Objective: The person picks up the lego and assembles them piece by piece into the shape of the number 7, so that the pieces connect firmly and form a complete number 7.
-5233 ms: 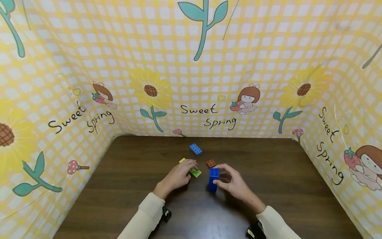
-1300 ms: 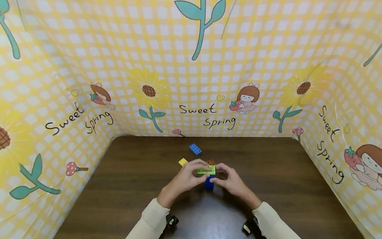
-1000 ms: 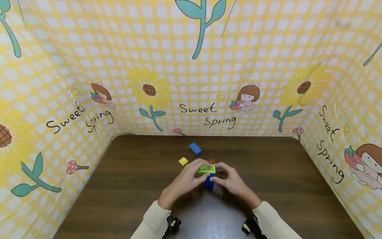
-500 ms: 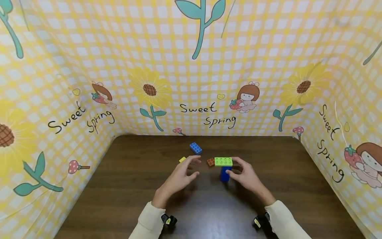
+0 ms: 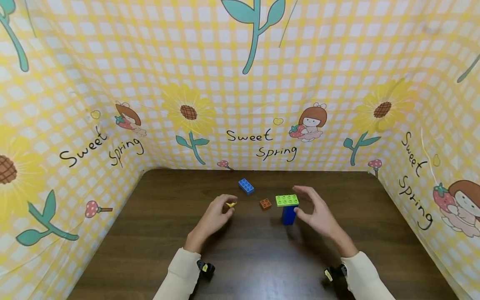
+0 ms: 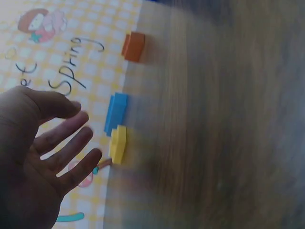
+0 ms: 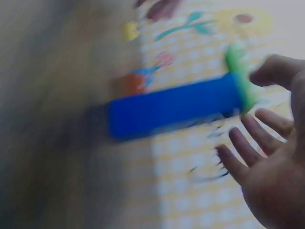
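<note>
A tall blue toy building brick [image 5: 288, 215] stands upright on the table with a lime-green studded brick [image 5: 287, 200] lying across its top, overhanging to the left. My right hand [image 5: 318, 211] is beside this stack, thumb and fingers spread; the right wrist view, though blurred, shows a gap between fingers and brick. My left hand [image 5: 215, 216] hovers around a small yellow brick [image 5: 231, 204], which partly shows between thumb and fingers in the head view. In the left wrist view the fingers are loose and apart from the yellow brick [image 6: 118, 144].
A small brown-orange brick [image 5: 265, 203] lies between the two hands. Farther back is a light blue brick [image 5: 246, 186]. The dark wooden table [image 5: 247, 266] is bounded at the back and sides by a yellow checked cloth [image 5: 240, 104].
The lime-green brick went from the table onto the blue brick. The stack moved right and back, and the right hand loosened from it. My left hand let go and moved left to the yellow brick.
</note>
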Tool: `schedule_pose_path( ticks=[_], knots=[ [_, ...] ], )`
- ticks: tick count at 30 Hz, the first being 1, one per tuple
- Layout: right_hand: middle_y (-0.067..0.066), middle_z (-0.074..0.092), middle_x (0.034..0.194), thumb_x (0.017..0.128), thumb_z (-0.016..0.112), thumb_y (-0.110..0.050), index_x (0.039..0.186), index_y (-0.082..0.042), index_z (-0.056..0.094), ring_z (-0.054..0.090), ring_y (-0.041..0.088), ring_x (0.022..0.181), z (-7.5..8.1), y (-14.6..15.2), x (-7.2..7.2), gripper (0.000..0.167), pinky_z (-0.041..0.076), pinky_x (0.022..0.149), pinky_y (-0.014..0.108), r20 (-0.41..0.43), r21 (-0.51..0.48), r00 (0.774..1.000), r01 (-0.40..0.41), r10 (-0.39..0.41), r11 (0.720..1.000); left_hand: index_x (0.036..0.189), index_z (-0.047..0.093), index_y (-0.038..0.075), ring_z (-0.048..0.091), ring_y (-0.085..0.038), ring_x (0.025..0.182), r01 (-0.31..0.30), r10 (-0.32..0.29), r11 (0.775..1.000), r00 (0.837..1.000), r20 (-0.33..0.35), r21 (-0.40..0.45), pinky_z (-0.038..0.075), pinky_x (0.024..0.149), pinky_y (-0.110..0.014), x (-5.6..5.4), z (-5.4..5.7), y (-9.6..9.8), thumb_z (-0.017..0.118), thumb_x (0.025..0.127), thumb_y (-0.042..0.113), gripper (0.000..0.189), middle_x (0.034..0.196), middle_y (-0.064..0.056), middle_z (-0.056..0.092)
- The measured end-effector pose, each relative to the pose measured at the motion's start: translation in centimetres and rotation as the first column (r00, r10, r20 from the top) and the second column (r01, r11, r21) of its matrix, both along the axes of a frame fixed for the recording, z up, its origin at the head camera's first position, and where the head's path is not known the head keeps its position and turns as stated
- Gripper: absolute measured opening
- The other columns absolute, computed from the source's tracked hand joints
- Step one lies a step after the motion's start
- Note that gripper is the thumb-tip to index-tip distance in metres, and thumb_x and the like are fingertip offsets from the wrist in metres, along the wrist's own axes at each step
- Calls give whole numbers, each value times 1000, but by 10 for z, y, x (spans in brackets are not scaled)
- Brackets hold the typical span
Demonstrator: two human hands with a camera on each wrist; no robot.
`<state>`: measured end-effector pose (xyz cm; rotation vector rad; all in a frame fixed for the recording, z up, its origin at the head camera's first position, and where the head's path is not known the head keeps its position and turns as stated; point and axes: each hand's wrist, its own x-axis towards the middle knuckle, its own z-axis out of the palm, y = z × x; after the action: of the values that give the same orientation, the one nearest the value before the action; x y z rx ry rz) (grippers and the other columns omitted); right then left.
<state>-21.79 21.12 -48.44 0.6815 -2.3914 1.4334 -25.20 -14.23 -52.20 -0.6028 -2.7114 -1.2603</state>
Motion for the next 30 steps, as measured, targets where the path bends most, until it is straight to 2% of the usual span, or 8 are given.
schedule_pose_path(
  ticks=[4, 6, 8, 11, 12, 16, 22, 30],
  knots=[
    [15, 67, 135, 89, 74, 13, 136, -2, 65, 61, 28, 122, 29, -26, 6, 50, 47, 106, 20, -244, -48, 970, -8, -4, 999, 135, 68, 4, 58, -34, 123, -68, 69, 996, 998, 10, -63, 52, 101, -53, -11, -3, -8, 68, 100, 0, 35, 133, -14, 66],
    [13, 69, 130, 89, 74, 12, 131, -2, 68, 62, 25, 119, 39, -45, 7, 45, 49, 105, 21, -315, -38, 949, -41, 27, 998, 136, 67, 3, 55, -34, 126, -71, 73, 994, 997, 23, -86, 52, 103, -54, -17, -5, -10, 66, 101, -1, 35, 137, -14, 64],
    [10, 71, 127, 91, 72, 10, 128, -4, 70, 64, 23, 117, 42, -65, 6, 39, 53, 102, 26, -337, -2, 939, -75, 70, 997, 137, 67, 2, 54, -34, 128, -63, 66, 993, 997, 38, -96, 51, 105, -54, -20, -5, -11, 66, 101, -1, 36, 138, -15, 62],
    [6, 70, 128, 96, 71, 4, 127, -9, 70, 66, 23, 117, 42, -93, 1, 33, 58, 100, 38, -276, 65, 952, -115, 128, 991, 137, 66, 2, 53, -35, 129, -48, 54, 994, 997, 57, -100, 50, 106, -54, -26, -6, -12, 65, 100, -3, 37, 139, -15, 61],
    [5, 69, 129, 98, 70, 2, 128, -10, 70, 65, 22, 114, 42, -101, -2, 32, 60, 92, 38, -246, 85, 959, -124, 141, 989, 137, 66, 2, 53, -36, 129, -43, 49, 994, 997, 65, -99, 50, 107, -55, -27, -7, -13, 65, 100, -4, 38, 139, -15, 61],
    [4, 67, 128, 100, 69, 0, 128, -11, 69, 64, 20, 111, 33, -129, -17, 30, 60, 89, 38, -138, 159, 977, -138, 160, 978, 136, 67, 3, 53, -37, 131, -22, 31, 994, 996, 81, -108, 48, 110, -57, -32, -8, -15, 65, 98, -6, 39, 139, -15, 62],
    [4, 68, 125, 101, 69, -4, 126, -10, 69, 62, 24, 116, 20, -156, -41, 26, 57, 96, 42, -53, 286, 994, -77, 96, 955, 131, 67, 1, 55, -38, 126, 29, -20, 994, 997, 79, -108, 48, 109, -58, -40, -10, -18, 65, 94, -12, 40, 134, -17, 65],
    [9, 64, 130, 105, 65, -10, 133, -8, 64, 59, 26, 115, 10, -176, -68, 28, 54, 95, 43, 70, 396, 997, -42, 15, 917, 118, 73, 2, 63, -38, 121, 122, -124, 987, 992, -4, -104, 48, 107, -59, -44, -12, -24, 69, 88, -14, 34, 126, -17, 71]
  ],
)
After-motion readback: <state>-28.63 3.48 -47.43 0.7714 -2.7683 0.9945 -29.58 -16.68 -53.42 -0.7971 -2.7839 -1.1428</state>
